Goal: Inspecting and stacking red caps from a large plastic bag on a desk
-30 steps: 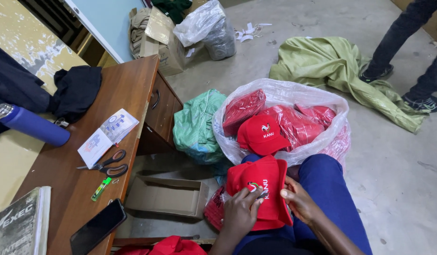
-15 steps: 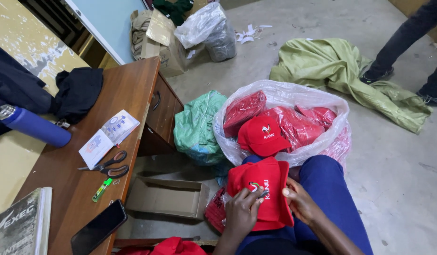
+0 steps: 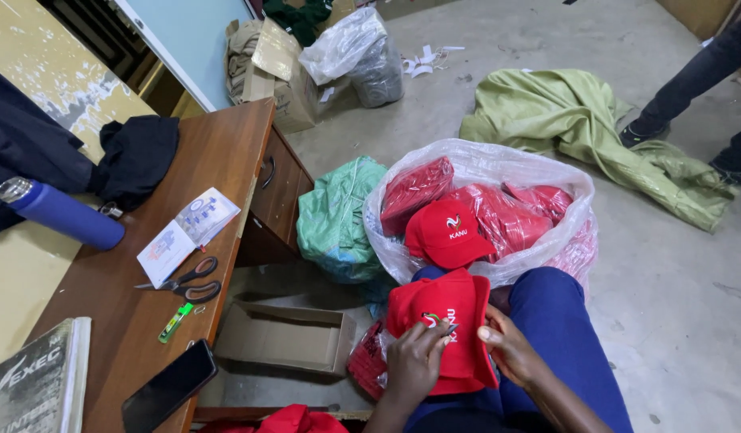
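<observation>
A red cap point(image 3: 448, 314) lies on my lap over my blue trousers. My left hand point(image 3: 416, 359) rests on its front panel, fingertips at the small emblem. My right hand point(image 3: 506, 349) pinches the cap's right edge. Just beyond my knees stands a clear plastic bag point(image 3: 547, 172) full of red caps, some wrapped, with one loose red cap point(image 3: 446, 232) on top. More red cloth point(image 3: 294, 419) shows at the bottom edge.
A wooden desk point(image 3: 226, 160) at left carries scissors point(image 3: 186, 281), a booklet point(image 3: 187, 232), a blue bottle point(image 3: 62, 212), a phone point(image 3: 170, 385) and a green lighter point(image 3: 175, 322). An open cardboard box point(image 3: 282, 337) and a green sack point(image 3: 338, 220) sit beside it. Another person's legs point(image 3: 699, 80) stand at the far right.
My hands have shifted only slightly on the red cap. The other person's legs have moved a little at the far right.
</observation>
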